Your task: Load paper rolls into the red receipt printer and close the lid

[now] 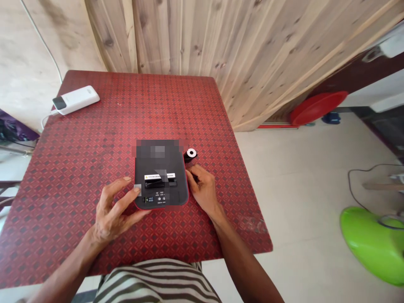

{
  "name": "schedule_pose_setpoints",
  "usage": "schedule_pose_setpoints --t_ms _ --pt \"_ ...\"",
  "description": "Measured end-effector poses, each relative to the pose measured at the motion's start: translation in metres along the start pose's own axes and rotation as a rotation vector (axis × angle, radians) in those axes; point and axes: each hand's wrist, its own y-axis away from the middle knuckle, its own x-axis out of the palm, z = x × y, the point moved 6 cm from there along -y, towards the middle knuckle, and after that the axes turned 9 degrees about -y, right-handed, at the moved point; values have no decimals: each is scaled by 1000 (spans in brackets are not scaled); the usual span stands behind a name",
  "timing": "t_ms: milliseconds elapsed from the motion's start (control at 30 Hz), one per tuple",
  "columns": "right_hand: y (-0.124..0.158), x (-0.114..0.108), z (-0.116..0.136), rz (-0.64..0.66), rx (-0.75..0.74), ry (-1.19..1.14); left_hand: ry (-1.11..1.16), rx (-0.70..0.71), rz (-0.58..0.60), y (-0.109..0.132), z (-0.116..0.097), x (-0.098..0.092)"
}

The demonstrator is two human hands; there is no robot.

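Near the table's (94,147) near edge, the left hand (115,210) is spread loosely, one fingertip on a small grey slip (137,186) at the black device's (160,176) left side. The right hand (203,189) curls against its right side; I cannot tell if it grips. Just beyond lies a tape roll (190,154); a power bank (75,99) sits at the far left corner.

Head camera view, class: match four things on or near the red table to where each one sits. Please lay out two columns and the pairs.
Things: 1 white power bank; 2 black device; 3 small roll; 4 red basin.
Places: A between left hand and right hand; B leaning against wooden wall; C table's far left corner; D beside the device's far right corner.
Pairs: 1-C; 2-A; 3-D; 4-B.
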Motion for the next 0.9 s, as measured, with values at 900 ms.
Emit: schedule_pose_setpoints --t_ms 900 --pt "-8 -25 89 -88 -377 152 170 -89 6 8 7 11"
